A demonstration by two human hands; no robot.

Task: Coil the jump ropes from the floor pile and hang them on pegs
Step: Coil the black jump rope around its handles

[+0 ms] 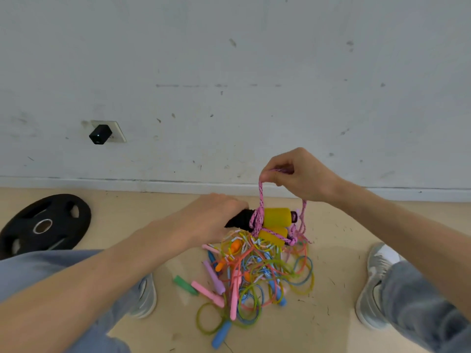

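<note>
Nearest, a grey shoe (146,296) stands left of the pile (254,273) of tangled coloured jump ropes on the floor, and another shoe (374,284) stands right of it. Just past the pile's far edge, the left hand (214,220) has its fingers curled round the black end of two yellow handles (276,217), which are held together. A pink rope (261,197) is wrapped around them. Above the pile, the right hand (298,174) pinches a loop of this rope between thumb and fingers, and strands hang down to the pile. Well left of the pile lies a black plate (43,225). Beyond is the wall (229,72), with a black plug (100,134).
</note>
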